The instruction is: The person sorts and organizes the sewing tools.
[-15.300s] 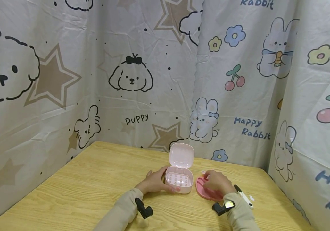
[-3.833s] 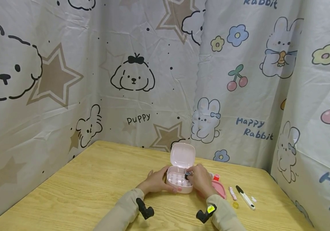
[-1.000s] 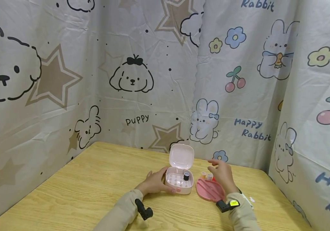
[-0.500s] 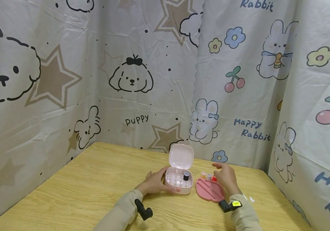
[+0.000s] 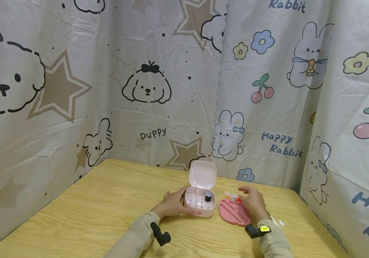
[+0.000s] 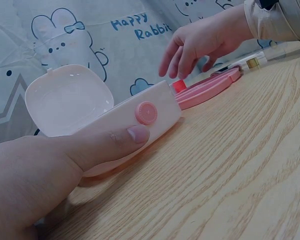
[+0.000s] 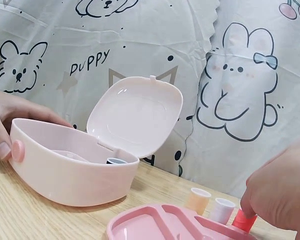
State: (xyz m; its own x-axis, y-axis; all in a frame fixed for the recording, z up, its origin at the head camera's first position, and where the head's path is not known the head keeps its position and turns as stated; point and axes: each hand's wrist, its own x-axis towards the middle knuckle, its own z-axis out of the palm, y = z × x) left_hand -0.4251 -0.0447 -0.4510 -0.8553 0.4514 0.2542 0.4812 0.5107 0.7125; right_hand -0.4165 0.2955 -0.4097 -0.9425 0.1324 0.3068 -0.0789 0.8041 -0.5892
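My left hand [image 5: 173, 205] grips the left side of a pale pink box [image 5: 207, 213], its thumb beside the round pink button [image 6: 146, 113] on the front. The hinged lid [image 5: 202, 174] stands up at the back. Inside, at the right, a black thread spool [image 5: 208, 197] stands upright. My right hand [image 5: 255, 203] hovers with loosely bent fingers at the red thread spool [image 7: 244, 221]; the fingertips overlap its top in the right wrist view, and I cannot tell whether they touch it. Beside it stand a white spool [image 7: 222, 211] and a light orange spool [image 7: 197, 201].
A pink grooved tray [image 5: 234, 213] lies right of the box, in front of the spools. Beyond the right wrist lies a small white flat piece [image 5: 281, 222]. Other small items there are mostly hidden by my forearm. Printed curtains [image 5: 197, 107] hang behind the table.
The black spool, in my right hand at the box earlier, now stands inside it. My right hand moved right, then lowered to the red spool. My left hand stays on the box.
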